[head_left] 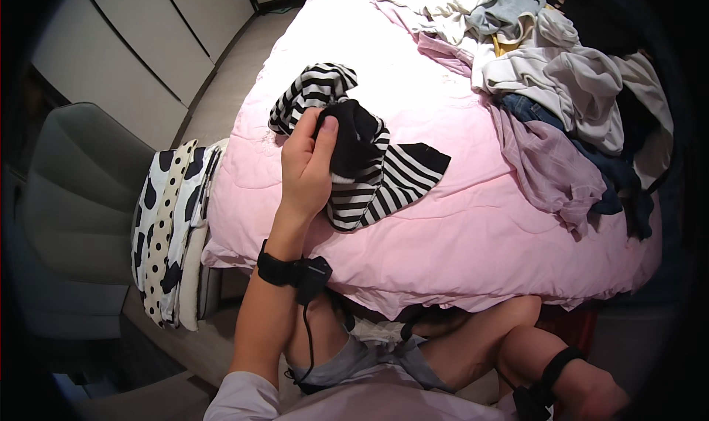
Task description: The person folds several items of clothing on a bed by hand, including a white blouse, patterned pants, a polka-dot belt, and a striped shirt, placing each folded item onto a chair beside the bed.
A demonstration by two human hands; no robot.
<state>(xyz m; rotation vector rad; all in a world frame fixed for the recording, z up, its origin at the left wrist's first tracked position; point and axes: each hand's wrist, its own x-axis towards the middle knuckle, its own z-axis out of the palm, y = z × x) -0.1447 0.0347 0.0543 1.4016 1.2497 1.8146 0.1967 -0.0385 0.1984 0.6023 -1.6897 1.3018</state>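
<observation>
My left hand (306, 162) is closed around a black part of a black-and-white striped garment (362, 199), with the thumb on top. The cloth is bunched above the near part of the bed. One striped section curls up beyond my fingers, and another spreads to the right, ending in a dark tip. What kind of garment it is cannot be made out. Low at the right edge, beside my bent leg, my right hand (594, 397) is dim and partly cut off. Its fingers do not show clearly, and no held thing is visible there.
A pink quilt (443, 251) covers the bed. Heaped clothes (554, 81) lie at its right side, with a mauve garment (550, 162) and dark denim (528, 109) among them. Left stands a grey chair (81, 199) beside folded patterned cloths (166, 229). Pale cabinets (111, 52) line the far left.
</observation>
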